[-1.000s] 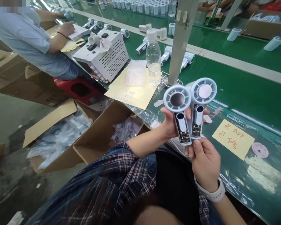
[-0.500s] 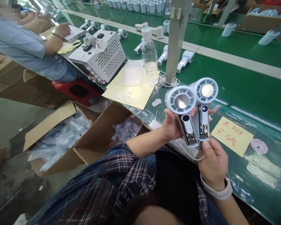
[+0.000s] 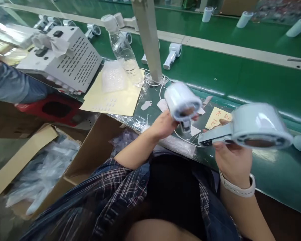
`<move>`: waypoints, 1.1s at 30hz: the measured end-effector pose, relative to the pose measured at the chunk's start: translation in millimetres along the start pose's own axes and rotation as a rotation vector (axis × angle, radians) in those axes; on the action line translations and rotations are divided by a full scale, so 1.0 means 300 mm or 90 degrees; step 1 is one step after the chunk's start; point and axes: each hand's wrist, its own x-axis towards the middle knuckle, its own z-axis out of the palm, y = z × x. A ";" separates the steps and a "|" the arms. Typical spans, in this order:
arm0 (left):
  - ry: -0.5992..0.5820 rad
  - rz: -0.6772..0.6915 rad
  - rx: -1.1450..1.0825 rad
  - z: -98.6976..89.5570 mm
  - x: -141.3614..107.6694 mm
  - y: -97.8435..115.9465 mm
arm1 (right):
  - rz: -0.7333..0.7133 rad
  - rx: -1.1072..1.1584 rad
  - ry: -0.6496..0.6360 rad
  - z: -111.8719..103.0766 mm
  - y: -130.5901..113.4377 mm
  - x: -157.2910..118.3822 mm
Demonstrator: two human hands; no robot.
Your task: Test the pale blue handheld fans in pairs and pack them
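Note:
My left hand (image 3: pixel 165 124) is closed around the handle of a light-blue handheld fan (image 3: pixel 182 100), whose round head faces up and toward the right. Farther right, my right hand (image 3: pixel 234 160) grips a second light-blue fan (image 3: pixel 261 124), its wide head pointing right and its handle toward the left. The two fans are apart, above the front edge of the green bench. Behind them a yellow note (image 3: pixel 215 117) with red writing is partly covered by my right hand and its fan. A white cable (image 3: pixel 184 140) curves between the hands.
A metal post (image 3: pixel 150 43) rises behind my left hand. To its left are a water bottle (image 3: pixel 130 63), bubble wrap (image 3: pixel 112 77) on yellow paper (image 3: pixel 127 103), and a white vented box (image 3: pixel 72 60). Open cartons (image 3: pixel 90 150) stand at lower left. More fans (image 3: pixel 173 55) lie on the green surface.
The two fans, side by side before, are now apart and turned, the right one swung out to the right. The view has shifted to the right.

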 end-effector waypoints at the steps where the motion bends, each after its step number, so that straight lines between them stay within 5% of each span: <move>1: 0.000 -0.005 -0.017 0.011 0.007 -0.006 | 0.007 0.032 0.028 -0.001 -0.004 0.004; 7: -0.125 -0.037 -0.080 0.089 0.001 -0.025 | 0.100 0.147 0.040 -0.018 -0.049 0.009; 12: -0.130 -0.037 -0.031 0.119 -0.010 -0.036 | 0.102 0.162 0.007 -0.028 -0.088 -0.018; 22: -0.175 -0.025 0.073 0.085 -0.019 -0.028 | 0.124 0.175 -0.079 -0.004 -0.078 -0.010; 33: -0.196 -0.003 0.062 0.049 -0.017 -0.057 | 0.096 0.134 -0.083 0.009 -0.061 -0.021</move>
